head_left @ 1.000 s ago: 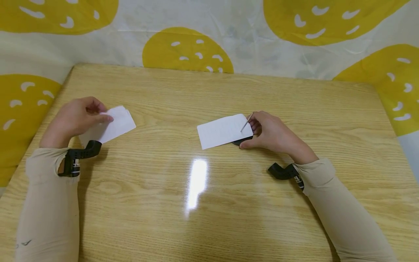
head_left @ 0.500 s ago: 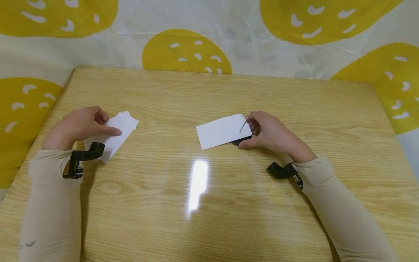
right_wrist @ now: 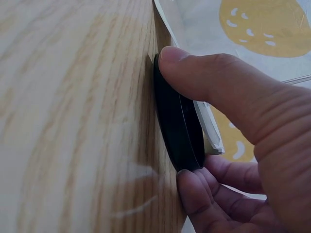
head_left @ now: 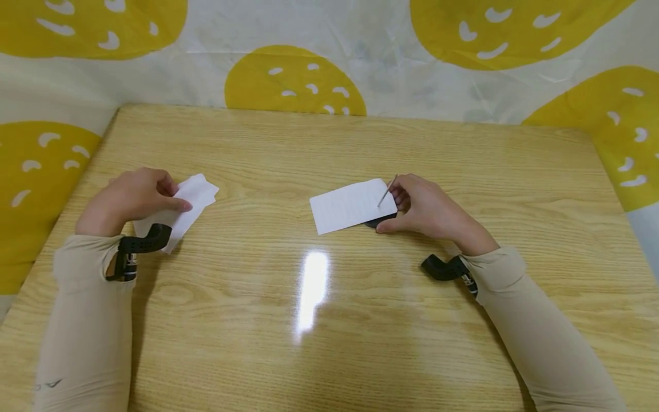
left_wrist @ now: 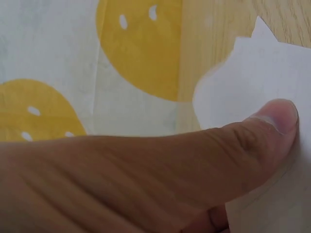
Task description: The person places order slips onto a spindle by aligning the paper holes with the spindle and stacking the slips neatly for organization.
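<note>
My left hand point(head_left: 131, 197) pinches a few overlapping white paper slips point(head_left: 194, 194) over the left of the table, the thumb lying flat along the top sheet in the left wrist view. Near the table's middle, my right hand point(head_left: 432, 212) grips the round black base point(right_wrist: 177, 116) of a bill spike by its edge, thumb on one side and fingers on the other. The spike's thin metal rod point(head_left: 388, 190) rises at a slant through the right end of a white paper slip point(head_left: 350, 207). That slip covers most of the base in the head view.
The wood-grain table point(head_left: 247, 320) carries a bright light reflection in front of the spike. A white cloth with yellow shapes point(head_left: 296, 80) hangs behind and to the sides. A black wrist camera mount point(head_left: 146, 240) sits on the left sleeve, another point(head_left: 443, 269) on the right.
The left hand has moved slightly right and toward me, and its slips have turned and fanned out so that more corners show. My right hand, the spike and its slip have stayed put.
</note>
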`<action>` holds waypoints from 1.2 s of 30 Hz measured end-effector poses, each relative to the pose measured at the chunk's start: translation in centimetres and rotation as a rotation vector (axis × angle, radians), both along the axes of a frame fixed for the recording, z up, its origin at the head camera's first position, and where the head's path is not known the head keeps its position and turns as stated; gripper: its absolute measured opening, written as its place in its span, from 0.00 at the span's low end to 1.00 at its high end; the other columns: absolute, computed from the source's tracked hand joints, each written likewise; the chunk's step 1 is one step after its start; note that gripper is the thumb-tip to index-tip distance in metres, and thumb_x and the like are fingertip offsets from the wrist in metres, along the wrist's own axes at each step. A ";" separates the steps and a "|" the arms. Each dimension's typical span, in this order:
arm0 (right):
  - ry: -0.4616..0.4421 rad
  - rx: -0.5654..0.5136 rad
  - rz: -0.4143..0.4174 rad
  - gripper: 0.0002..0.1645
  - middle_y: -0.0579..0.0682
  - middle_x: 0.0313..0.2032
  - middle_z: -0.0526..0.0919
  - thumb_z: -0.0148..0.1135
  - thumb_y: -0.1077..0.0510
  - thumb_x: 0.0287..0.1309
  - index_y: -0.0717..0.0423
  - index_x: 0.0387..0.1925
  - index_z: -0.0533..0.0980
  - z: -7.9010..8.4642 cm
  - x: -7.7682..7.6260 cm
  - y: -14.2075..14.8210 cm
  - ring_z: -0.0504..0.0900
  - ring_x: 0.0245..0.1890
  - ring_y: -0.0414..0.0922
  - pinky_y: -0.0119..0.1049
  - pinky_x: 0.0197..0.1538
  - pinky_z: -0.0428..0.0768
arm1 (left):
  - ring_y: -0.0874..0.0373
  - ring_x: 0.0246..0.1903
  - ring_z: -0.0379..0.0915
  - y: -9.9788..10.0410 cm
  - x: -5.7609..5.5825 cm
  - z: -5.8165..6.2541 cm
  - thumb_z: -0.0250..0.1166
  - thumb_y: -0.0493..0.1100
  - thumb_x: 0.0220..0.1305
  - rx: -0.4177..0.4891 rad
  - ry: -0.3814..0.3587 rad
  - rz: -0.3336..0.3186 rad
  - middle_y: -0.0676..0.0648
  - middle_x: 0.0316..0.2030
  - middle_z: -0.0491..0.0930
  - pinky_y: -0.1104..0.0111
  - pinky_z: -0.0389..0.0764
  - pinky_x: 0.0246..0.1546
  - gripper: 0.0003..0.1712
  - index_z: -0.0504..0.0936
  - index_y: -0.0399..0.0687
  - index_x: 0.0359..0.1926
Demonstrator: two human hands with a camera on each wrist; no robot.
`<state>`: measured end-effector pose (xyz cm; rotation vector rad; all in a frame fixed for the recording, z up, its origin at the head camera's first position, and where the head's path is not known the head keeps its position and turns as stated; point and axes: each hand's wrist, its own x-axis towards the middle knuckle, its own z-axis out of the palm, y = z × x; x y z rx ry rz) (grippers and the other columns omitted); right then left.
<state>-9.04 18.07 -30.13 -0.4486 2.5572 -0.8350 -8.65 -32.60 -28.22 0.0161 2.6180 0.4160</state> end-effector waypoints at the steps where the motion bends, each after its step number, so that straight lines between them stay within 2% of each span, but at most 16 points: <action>1: 0.001 -0.001 0.001 0.38 0.54 0.46 0.79 0.85 0.46 0.45 0.58 0.52 0.75 0.0 0.0 0.0 0.78 0.44 0.48 0.43 0.50 0.77 | 0.39 0.46 0.75 0.0 0.0 0.0 0.73 0.59 0.63 0.002 -0.001 -0.003 0.30 0.50 0.82 0.56 0.73 0.42 0.33 0.77 0.34 0.51; 4: 0.003 -0.005 0.002 0.38 0.54 0.46 0.79 0.85 0.46 0.45 0.58 0.51 0.75 0.0 0.0 0.0 0.78 0.44 0.48 0.43 0.50 0.77 | 0.37 0.48 0.76 0.1 -0.1 0.0 0.73 0.59 0.63 0.012 -0.004 -0.003 0.27 0.52 0.81 0.57 0.75 0.41 0.33 0.74 0.35 0.52; 8: 0.000 -0.010 0.002 0.37 0.54 0.46 0.79 0.85 0.47 0.45 0.58 0.51 0.75 0.1 -0.1 0.1 0.78 0.44 0.48 0.43 0.51 0.77 | 0.39 0.45 0.78 0.3 0.0 0.0 0.73 0.58 0.64 0.040 0.013 -0.003 0.26 0.51 0.82 0.63 0.74 0.36 0.34 0.72 0.36 0.53; 13: -0.010 -0.039 0.016 0.37 0.55 0.47 0.80 0.84 0.48 0.46 0.59 0.53 0.76 0.1 -0.3 0.0 0.78 0.46 0.49 0.43 0.52 0.78 | 0.46 0.40 0.77 0.9 0.5 0.6 0.70 0.55 0.68 0.073 0.128 -0.022 0.33 0.44 0.84 0.66 0.71 0.36 0.25 0.80 0.37 0.48; 15: -0.013 -0.047 0.017 0.37 0.55 0.47 0.80 0.85 0.48 0.46 0.59 0.53 0.76 0.1 -0.4 0.0 0.78 0.45 0.49 0.43 0.52 0.78 | 0.50 0.36 0.76 1.4 0.6 1.0 0.68 0.56 0.70 0.116 0.169 -0.012 0.38 0.42 0.84 0.68 0.72 0.33 0.21 0.83 0.40 0.46; 21: -0.021 -0.045 0.029 0.37 0.56 0.47 0.80 0.84 0.47 0.47 0.61 0.53 0.76 0.1 -0.3 0.2 0.78 0.46 0.50 0.43 0.51 0.78 | 0.62 0.31 0.75 3.1 0.9 2.1 0.63 0.62 0.72 0.244 0.239 0.060 0.45 0.38 0.83 0.70 0.72 0.29 0.23 0.84 0.47 0.44; 25: -0.032 -0.035 0.029 0.38 0.57 0.48 0.80 0.84 0.47 0.47 0.62 0.54 0.76 0.3 -0.3 0.2 0.78 0.48 0.51 0.44 0.53 0.78 | 0.59 0.28 0.71 4.4 0.9 2.5 0.58 0.63 0.75 0.303 0.318 0.085 0.51 0.27 0.76 0.69 0.68 0.27 0.23 0.82 0.48 0.41; 28: -0.042 -0.035 0.028 0.39 0.57 0.49 0.80 0.84 0.48 0.48 0.64 0.55 0.75 0.4 -0.3 0.2 0.78 0.48 0.51 0.44 0.54 0.77 | 0.57 0.23 0.66 5.6 0.7 2.6 0.53 0.61 0.78 0.318 0.394 0.064 0.50 0.21 0.65 0.68 0.64 0.24 0.23 0.76 0.47 0.38; 30: -0.052 -0.042 0.026 0.40 0.57 0.49 0.80 0.84 0.49 0.48 0.64 0.57 0.75 0.5 -0.3 0.2 0.78 0.48 0.51 0.44 0.54 0.77 | 0.58 0.22 0.63 6.5 0.5 2.7 0.52 0.59 0.80 0.303 0.453 0.028 0.50 0.21 0.60 0.68 0.62 0.24 0.22 0.73 0.46 0.36; 33: -0.067 -0.052 0.026 0.40 0.57 0.49 0.80 0.83 0.49 0.48 0.63 0.57 0.75 0.8 -0.2 0.3 0.77 0.48 0.51 0.44 0.55 0.77 | 0.59 0.21 0.61 8.0 0.4 3.1 0.54 0.55 0.80 0.268 0.550 -0.038 0.50 0.21 0.60 0.70 0.61 0.24 0.19 0.76 0.46 0.37; 36: -0.069 -0.053 0.036 0.39 0.57 0.49 0.80 0.83 0.49 0.48 0.63 0.57 0.76 1.0 -0.2 0.4 0.77 0.48 0.51 0.44 0.55 0.77 | 0.59 0.20 0.60 9.1 0.4 3.7 0.57 0.54 0.79 0.263 0.595 -0.072 0.50 0.20 0.60 0.71 0.61 0.24 0.17 0.80 0.48 0.38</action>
